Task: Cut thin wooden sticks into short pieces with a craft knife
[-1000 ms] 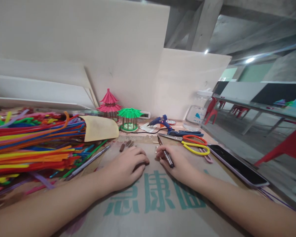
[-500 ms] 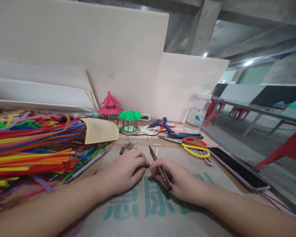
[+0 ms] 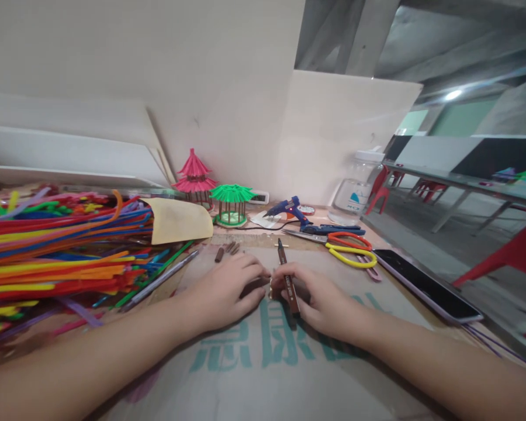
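Observation:
My right hand [image 3: 319,295] holds a brown marker [image 3: 288,278], its dark tip pointing away from me. Between the fingertips of both hands is a small pale piece [image 3: 270,287], too small to make out fully. My left hand [image 3: 234,286] rests low over the grey sheet with green characters [image 3: 280,345], its fingers curled toward that piece. Just beyond the left hand lie short brown pieces [image 3: 220,254]. A thin pale stick [image 3: 281,245] lies behind the marker's tip.
Colourful pipe cleaners [image 3: 56,240] fill the left side. Behind stand a pink pagoda [image 3: 194,178] and a green-roofed pavilion [image 3: 231,204]. A blue glue gun [image 3: 289,207], scissors [image 3: 350,251], a clear bottle [image 3: 355,190] and a phone [image 3: 425,283] sit to the right.
The view has tilted and shifted slightly. The marker stands more upright in the picture, and a small pale piece now shows between my fingertips.

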Motion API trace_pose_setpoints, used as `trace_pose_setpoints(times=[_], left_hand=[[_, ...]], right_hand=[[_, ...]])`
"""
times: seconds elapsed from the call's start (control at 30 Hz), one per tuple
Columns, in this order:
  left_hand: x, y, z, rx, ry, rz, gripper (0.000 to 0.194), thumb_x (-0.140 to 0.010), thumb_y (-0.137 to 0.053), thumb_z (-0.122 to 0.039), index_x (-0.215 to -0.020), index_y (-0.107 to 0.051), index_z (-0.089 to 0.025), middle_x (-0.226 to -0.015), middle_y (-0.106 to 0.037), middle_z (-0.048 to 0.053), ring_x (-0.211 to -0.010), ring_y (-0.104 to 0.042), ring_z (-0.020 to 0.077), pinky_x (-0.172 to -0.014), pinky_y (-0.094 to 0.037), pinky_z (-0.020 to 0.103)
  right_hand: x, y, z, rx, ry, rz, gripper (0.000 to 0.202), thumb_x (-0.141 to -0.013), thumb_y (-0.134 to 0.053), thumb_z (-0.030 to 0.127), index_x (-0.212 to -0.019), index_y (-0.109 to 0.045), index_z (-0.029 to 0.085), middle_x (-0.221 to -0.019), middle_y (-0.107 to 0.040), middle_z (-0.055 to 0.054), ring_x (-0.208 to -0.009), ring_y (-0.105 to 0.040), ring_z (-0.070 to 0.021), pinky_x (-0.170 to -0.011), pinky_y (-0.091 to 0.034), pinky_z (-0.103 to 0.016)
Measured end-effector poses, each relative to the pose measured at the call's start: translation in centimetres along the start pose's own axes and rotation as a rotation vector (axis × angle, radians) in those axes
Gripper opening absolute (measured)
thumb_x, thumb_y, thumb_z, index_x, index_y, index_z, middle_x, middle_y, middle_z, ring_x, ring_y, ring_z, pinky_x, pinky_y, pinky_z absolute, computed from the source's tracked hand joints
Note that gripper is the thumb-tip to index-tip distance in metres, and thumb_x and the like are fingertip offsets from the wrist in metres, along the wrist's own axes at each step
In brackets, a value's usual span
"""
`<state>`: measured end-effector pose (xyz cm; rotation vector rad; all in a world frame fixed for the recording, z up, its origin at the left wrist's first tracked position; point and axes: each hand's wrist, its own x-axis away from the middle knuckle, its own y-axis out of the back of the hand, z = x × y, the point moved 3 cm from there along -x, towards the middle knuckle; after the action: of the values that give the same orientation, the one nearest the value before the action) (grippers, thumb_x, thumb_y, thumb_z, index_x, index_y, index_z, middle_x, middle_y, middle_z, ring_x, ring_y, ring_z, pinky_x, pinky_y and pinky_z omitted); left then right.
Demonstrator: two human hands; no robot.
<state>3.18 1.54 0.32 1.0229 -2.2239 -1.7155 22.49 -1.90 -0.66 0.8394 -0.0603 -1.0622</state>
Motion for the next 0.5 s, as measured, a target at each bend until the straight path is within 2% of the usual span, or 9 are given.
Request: trace_pose_setpoints(times=[0.13,0.33,0.5], left_hand=[[-0.09,0.10,-0.14,-0.002,-0.014,-0.010,0.015,-0.097,-0.053,-0.023,-0.104,-0.066,-0.020,-0.109,-0.065,0.006,-0.107,-0.058,0.0249,-0.093,-0.047,0.040],[-0.19,0.12,-0.22,0.028,-0.056,0.007,0.018,-0.096,-0.054,-0.023,-0.110,-0.066,-0.020,-0.111,-0.067,0.007,-0.106,-0.061,0.0247,-0.094,-0.048,0.040],[-0.13,-0.06,-0.04,0.059,-0.071,0.022,0.015,-0.097,-0.055,-0.024,-0.106,-0.067,-0.021,-0.109,-0.069,0.006,-0.105,-0.062,0.0234,-0.094,-0.048,0.039]], right_hand=[[0.09,0.11,-0.29,-0.031,-0.010,-0.015,0.041,-0.084,-0.048,-0.001,-0.117,-0.055,0.023,-0.095,-0.070,-0.003,-0.081,-0.066,-0.0167,-0.075,-0.053,-0.030],[0.20,0.36,-0.27,-0.037,0.007,-0.028,0.038,-0.088,-0.051,0.002,-0.119,-0.054,0.024,-0.101,-0.070,-0.004,-0.092,-0.069,-0.0184,-0.081,-0.056,-0.032],[0.17,0.39,-0.07,-0.044,0.003,-0.029,0.036,-0.087,-0.052,0.003,-0.117,-0.054,0.024,-0.102,-0.071,-0.005,-0.093,-0.070,-0.0198,-0.082,-0.057,-0.033]])
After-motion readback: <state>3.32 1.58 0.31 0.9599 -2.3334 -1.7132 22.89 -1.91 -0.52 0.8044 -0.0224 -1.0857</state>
